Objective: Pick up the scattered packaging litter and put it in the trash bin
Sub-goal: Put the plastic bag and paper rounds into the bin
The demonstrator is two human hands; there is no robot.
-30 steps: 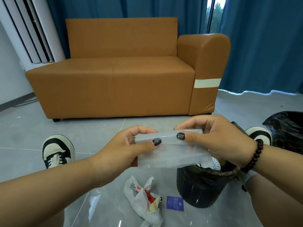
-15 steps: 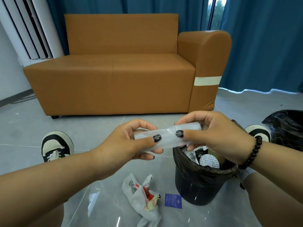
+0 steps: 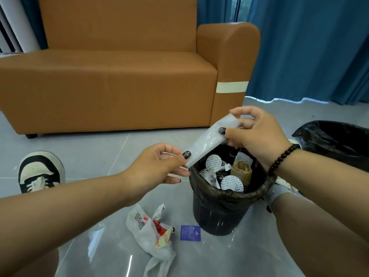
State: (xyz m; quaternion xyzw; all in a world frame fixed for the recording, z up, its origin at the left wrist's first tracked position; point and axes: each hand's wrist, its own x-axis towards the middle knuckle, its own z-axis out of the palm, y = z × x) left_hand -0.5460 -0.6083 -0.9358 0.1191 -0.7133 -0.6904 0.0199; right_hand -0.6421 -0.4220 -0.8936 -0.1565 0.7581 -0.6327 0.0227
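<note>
Landmark: trash bin (image 3: 223, 208), black-lined, on the floor (image 3: 95, 156), already holding foil seals, clear scraps and a brown paper roll.

Left of the bin: left hand (image 3: 157, 166) pinches the lower end of a folded clear plastic wrapper (image 3: 205, 140) between thumb and fingers, just at the bin's left rim. Below-left of the bin: crumpled white plastic bag (image 3: 145, 230) with red and yellow packets inside, on the floor. Just left of the bin's base: small blue sachet (image 3: 190, 233), flat on the floor.

Above the bin: right hand (image 3: 257, 134) pinches the wrapper's upper end; the wrapper slants across the opening's left edge.

Risks, judged:
- wrapper is light and springy, so if released while half over the rim it may unfold and slide down outside.
- bin looks fairly full; wrapper may perch on top and tip out.
- bag and sachet not yet picked up.
</note>
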